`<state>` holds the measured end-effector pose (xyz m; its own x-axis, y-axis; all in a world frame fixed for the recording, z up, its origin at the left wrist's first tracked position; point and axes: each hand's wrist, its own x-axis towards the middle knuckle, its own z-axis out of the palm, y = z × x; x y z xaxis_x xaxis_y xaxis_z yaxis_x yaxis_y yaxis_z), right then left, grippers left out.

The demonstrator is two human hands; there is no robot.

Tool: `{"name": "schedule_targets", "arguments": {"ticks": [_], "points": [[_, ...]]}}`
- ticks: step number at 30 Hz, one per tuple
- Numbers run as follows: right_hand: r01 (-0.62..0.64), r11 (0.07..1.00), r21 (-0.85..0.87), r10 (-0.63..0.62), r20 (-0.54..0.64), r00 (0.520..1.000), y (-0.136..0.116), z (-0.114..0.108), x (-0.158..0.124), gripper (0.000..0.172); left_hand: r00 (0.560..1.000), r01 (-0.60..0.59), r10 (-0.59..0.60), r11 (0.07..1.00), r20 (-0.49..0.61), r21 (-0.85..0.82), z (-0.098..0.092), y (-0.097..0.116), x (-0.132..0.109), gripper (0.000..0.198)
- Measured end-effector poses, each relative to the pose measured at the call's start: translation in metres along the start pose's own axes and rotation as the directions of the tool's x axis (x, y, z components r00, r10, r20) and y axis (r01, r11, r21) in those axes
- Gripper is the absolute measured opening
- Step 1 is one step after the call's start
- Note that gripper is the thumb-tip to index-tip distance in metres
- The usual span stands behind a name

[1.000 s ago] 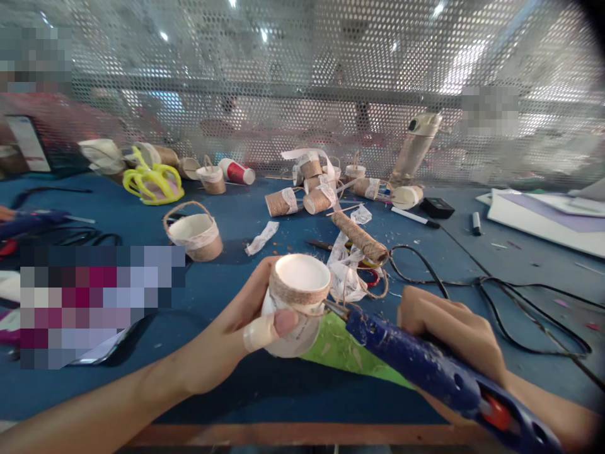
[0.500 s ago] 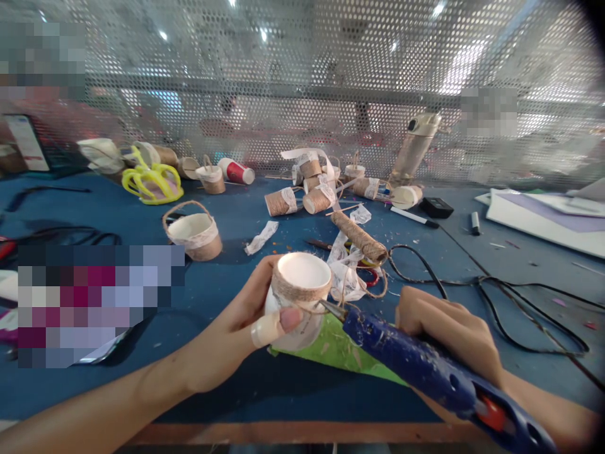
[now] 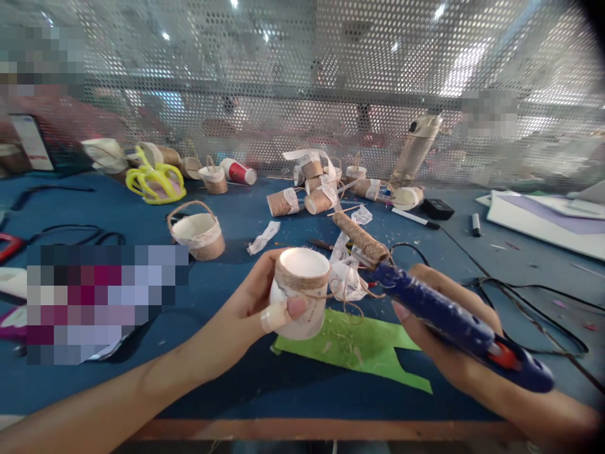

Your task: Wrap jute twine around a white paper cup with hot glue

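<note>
"Where did your left hand [image 3: 258, 315] hold the paper cup [image 3: 305, 326]?"

"Over the green sheet's [image 3: 350, 353] left end, your fingers wrapped around it (twine [image 3: 302, 284] ringed its top)."

"And your right hand [image 3: 437, 350]?"

"Its fingers gripped the blue glue gun [image 3: 439, 315], right of the sheet; a twine spool [image 3: 362, 238] lay beyond the sheet."

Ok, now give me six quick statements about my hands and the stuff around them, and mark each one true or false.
1. The left hand holds a white cup. True.
2. The right hand is empty. False: it holds a blue glue gun.
3. The twine band sits near the white cup's base. False: it is near the rim.
4. A green sheet lies on the table. True.
5. The blue glue gun touches the white cup. False: they are apart.
6. A red-and-white cup lies on its side. True.
</note>
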<state>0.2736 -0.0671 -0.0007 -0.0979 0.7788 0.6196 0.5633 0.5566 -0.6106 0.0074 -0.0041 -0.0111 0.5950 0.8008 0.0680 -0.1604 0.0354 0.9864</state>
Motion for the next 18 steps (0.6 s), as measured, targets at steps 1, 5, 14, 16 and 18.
{"name": "schedule_targets", "arguments": {"ticks": [1, 5, 14, 16, 18], "points": [[-0.002, 1.0, 0.016, 0.002, -0.021, 1.0, 0.0, 0.002, 0.002, 0.015, 1.0, -0.006, 0.006, 1.0, -0.001, -0.008, 0.001, -0.001, 0.0, 0.042], [-0.095, 0.986, 0.139, 0.094, 0.012, 0.995, 0.0, 0.011, 0.01, 0.035, 1.0, -0.003, 0.003, 1.0, -0.018, -0.021, 0.002, -0.001, 0.001, 0.039], [-0.153, 0.923, 0.354, 0.11, 0.137, 0.984, -0.008, 0.029, 0.022, 0.026, 1.0, 0.011, -0.01, 0.999, -0.022, 0.046, 0.005, 0.002, 0.004, 0.04], [-0.145, 0.929, 0.34, 0.106, 0.131, 0.986, -0.007, 0.031, 0.021, 0.023, 0.999, 0.018, -0.017, 0.999, -0.027, 0.041, 0.007, 0.003, 0.004, 0.042], [-0.153, 0.927, 0.342, 0.114, 0.131, 0.985, -0.007, 0.034, 0.019, 0.02, 0.999, 0.013, -0.012, 0.999, -0.033, 0.03, 0.01, 0.005, 0.005, 0.046]]}}
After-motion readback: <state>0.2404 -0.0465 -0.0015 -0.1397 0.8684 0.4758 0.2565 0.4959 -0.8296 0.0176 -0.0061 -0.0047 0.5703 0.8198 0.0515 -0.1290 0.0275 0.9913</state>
